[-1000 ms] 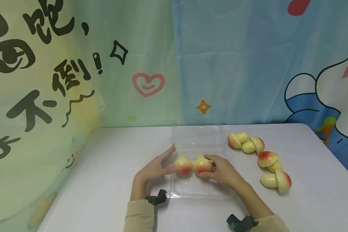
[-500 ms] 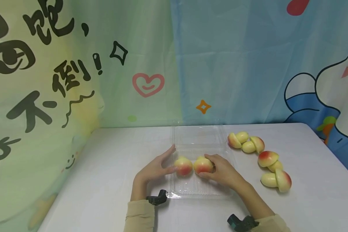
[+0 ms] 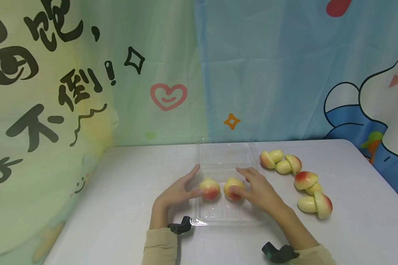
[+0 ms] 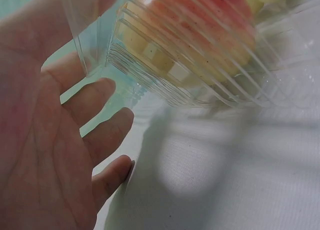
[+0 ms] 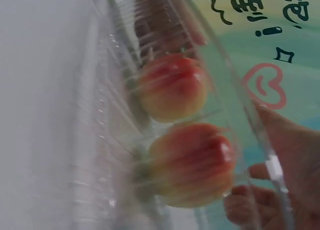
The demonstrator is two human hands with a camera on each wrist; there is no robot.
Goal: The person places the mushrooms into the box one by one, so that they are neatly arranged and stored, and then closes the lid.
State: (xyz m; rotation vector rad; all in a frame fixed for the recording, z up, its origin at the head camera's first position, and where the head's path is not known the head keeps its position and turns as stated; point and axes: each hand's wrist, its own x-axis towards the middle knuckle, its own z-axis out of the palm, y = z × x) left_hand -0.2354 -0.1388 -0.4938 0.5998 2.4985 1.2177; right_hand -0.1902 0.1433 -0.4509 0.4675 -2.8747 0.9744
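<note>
Two yellow, red-blushed toy mushrooms, a left one (image 3: 209,189) and a right one (image 3: 231,184), stand side by side with a small gap in a clear plastic clamshell box (image 3: 219,217). My left hand (image 3: 176,194) is at the box's left wall, its thumb tip at the left mushroom and its index finger stretched along the side. In the left wrist view the left fingers (image 4: 107,137) are spread loosely outside the ribbed wall. My right hand (image 3: 262,189) is spread beside the right mushroom, thumb in front of it and fingers lifted away.
Several similar mushrooms with stems, such as one at the front (image 3: 322,205) and one at the back (image 3: 268,159), lie in a bent row to the right. The box's lid (image 3: 227,152) lies folded open toward the table's back edge. A printed curtain (image 3: 166,121) hangs behind.
My right hand has let go of the right mushroom, its fingers lifting up and right. That mushroom has shifted slightly right, widening the gap. The left hand stays put.
</note>
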